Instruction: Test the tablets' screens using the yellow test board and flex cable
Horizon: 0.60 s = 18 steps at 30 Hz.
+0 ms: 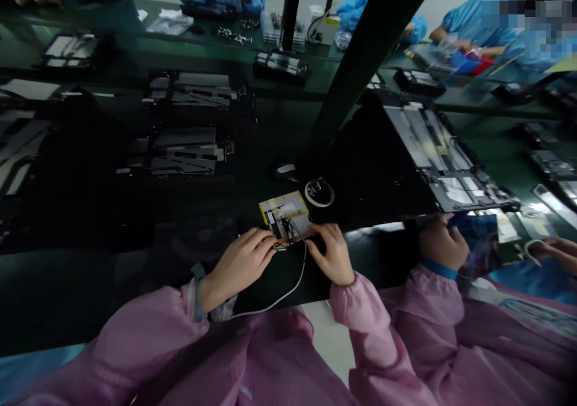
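Note:
Between my hands lies a flat, yellow-edged electronic assembly [293, 203], pale grey with a small dark circuit part near its front. My left hand [243, 262] grips its front left corner, the fingers pressed together there. At the right edge, the thumb and fingers of my right hand [332, 250] pinch it; the exact contact of the fingertips is partly hidden. A thin white cable [295, 286] passes over the front of the assembly and curves down toward my left wrist. Just behind stand a white roll [319, 193] with something dark inside it and a dark mouse-like object [286, 171].
Opened dark device frames [184, 151] lie to the left. A large panel [433, 136] with grey strips is at the right. A slanted dark post [356, 63] crosses the bench. A co-worker's hand [444, 244] is close on my right; people in blue sleeves work opposite.

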Available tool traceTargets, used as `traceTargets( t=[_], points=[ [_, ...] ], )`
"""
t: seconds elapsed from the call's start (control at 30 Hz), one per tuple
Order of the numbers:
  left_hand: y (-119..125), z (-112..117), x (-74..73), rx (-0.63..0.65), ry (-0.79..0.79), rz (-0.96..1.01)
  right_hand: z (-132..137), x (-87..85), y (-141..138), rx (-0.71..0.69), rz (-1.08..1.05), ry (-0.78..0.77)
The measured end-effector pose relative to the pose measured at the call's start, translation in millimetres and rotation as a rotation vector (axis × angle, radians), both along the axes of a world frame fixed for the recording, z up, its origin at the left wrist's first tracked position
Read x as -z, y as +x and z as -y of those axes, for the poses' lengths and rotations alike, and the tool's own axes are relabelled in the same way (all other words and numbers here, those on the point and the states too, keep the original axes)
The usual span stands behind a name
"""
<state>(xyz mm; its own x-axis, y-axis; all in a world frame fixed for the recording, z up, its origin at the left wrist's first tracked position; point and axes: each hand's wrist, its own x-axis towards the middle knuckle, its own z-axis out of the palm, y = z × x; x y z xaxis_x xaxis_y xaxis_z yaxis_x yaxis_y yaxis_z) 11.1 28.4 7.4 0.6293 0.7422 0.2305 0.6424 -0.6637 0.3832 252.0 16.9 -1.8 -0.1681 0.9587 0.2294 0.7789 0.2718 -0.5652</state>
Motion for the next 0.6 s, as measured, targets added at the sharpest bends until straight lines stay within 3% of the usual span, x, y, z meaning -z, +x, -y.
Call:
traceTargets(
  t=[0.17, 0.3, 0.4, 0.47, 0.6],
  points=[
    [26.2, 1.8, 14.8, -0.003, -0.038, -0.087, 38.7, 15.3, -28.2, -0.019, 0.173, 0.054],
    [24.1, -2.1, 10.9, -0.035, -0.094, 0.003, 46.9, 24.1, -28.0, 0.251, 0.070, 0.200],
    [10.4, -4.0, 6.7, -0.119, -0.165, 0.128, 49.0, 23.6, -16.2, 0.409, 0.115, 0.249],
    [1.3, -5.0, 5.2, -0.144, -0.212, 0.211, 48.2, 21.9, -12.9, 0.353, 0.114, 0.245],
    [-9.2, -6.3, 2.8, -0.144, -0.287, 0.293, 36.8, 20.7, -21.0, 0.025, 0.022, 0.185]
  ],
)
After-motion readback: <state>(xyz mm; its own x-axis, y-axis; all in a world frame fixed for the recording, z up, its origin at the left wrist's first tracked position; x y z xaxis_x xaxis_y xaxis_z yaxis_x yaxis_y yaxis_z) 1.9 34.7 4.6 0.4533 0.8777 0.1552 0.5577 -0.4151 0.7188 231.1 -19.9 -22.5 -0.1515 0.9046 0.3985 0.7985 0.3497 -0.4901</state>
